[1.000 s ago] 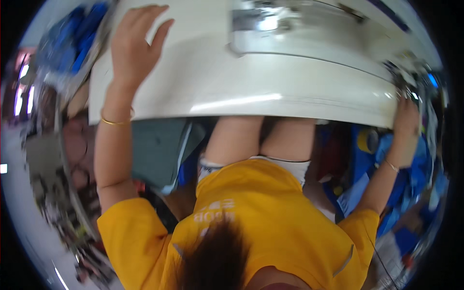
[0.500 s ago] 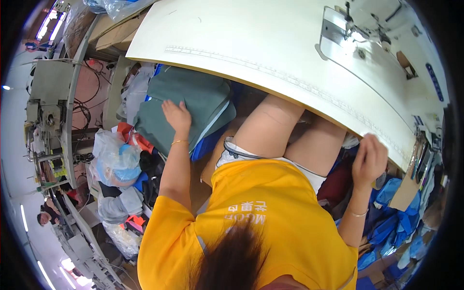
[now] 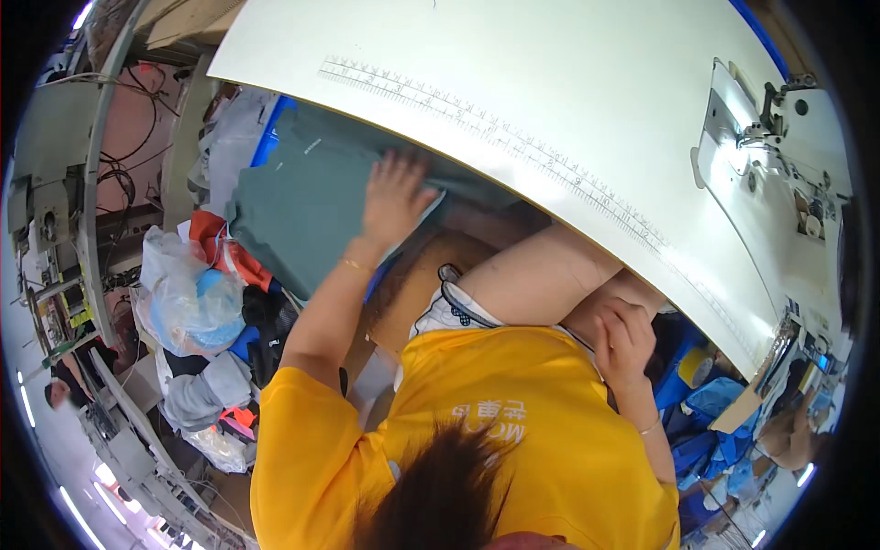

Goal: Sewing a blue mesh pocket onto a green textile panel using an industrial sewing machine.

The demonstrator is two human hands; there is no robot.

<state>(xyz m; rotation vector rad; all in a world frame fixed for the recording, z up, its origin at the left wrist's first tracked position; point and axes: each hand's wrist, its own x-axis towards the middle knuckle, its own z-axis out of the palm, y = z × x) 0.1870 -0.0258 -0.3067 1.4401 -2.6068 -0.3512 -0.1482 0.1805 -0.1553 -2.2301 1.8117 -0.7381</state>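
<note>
My left hand [image 3: 394, 203] lies with fingers spread on a stack of dark green fabric [image 3: 302, 188], close under the near edge of the white table [image 3: 440, 69]; its fingertips are slightly blurred. The fabric slopes beside my left thigh, a pale edge showing along its right side, and part of it runs under the tabletop. Over my right thigh, my right hand [image 3: 625, 341] is held with its fingers curled in, and nothing shows in it.
A sewing machine [image 3: 756, 142] stands on the table at the right, and a printed ruler [image 3: 495, 137] runs along the near edge. Plastic-bagged items [image 3: 192, 302] and loose cloth [image 3: 206, 392] are piled at the left. Blue material [image 3: 701, 440] lies at the lower right.
My left hand has slid to the right across the green fabric toward the table edge. My right hand has come left and down from the table edge to above my thigh. The view has shifted.
</note>
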